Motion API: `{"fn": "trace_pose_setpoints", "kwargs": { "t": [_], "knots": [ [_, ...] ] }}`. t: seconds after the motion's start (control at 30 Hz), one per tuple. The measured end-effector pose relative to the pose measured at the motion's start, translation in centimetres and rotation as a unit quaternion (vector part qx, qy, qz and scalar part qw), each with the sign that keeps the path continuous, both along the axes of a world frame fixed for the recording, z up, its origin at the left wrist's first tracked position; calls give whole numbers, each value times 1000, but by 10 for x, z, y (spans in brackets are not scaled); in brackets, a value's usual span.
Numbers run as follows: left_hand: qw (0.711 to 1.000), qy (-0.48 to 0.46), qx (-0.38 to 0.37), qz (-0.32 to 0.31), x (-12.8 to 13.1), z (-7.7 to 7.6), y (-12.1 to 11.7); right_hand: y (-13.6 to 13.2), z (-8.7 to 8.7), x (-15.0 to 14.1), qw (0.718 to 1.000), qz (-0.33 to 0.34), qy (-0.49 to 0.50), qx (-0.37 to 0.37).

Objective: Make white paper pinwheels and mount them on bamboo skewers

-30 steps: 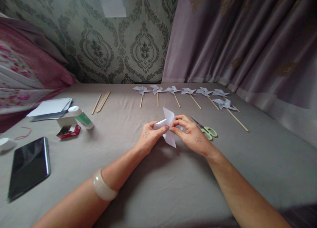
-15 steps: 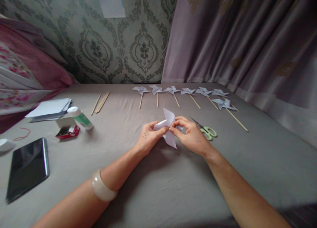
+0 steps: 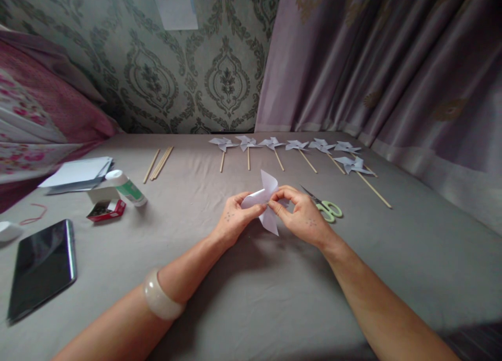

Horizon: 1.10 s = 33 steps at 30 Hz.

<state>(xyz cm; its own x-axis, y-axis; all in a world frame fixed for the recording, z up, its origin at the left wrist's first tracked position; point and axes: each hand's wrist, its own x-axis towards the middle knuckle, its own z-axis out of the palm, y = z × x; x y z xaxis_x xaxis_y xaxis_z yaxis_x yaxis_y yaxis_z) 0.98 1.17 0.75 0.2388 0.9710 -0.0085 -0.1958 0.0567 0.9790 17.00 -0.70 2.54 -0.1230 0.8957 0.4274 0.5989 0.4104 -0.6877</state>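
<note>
White paper pinwheel (image 3: 269,224), smooth, curving to points, is pinched near its middle by both hands (image 3: 232,216).

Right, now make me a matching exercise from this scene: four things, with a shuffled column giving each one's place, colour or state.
Things:
1. Scissors
2. Nearest paper pinwheel
3. Capped bottle
4. Red box

Descriptions:
A. Open, with small things inside
B. In the left hand, with the right hand at its middle
C. Light green handles
D. White cap, green-and-white body

Pairs: 1-C, 2-B, 3-D, 4-A
</note>
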Motion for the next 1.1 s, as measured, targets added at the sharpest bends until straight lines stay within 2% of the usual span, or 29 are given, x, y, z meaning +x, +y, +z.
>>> {"fn": "trace_pose_setpoints", "kwargs": {
  "t": [0.4, 0.7, 1.1],
  "knots": [
    [999, 30, 21, 14, 3, 8, -3, 1, -1, 0, 1000, 0, 3, 11],
    [999, 18, 28, 4, 2, 2, -1, 1, 0, 0, 1000, 4, 1, 6],
    [998, 43, 36, 11, 0, 3, -1, 0, 0, 1, 1000, 4, -4, 4]
  ]
}}
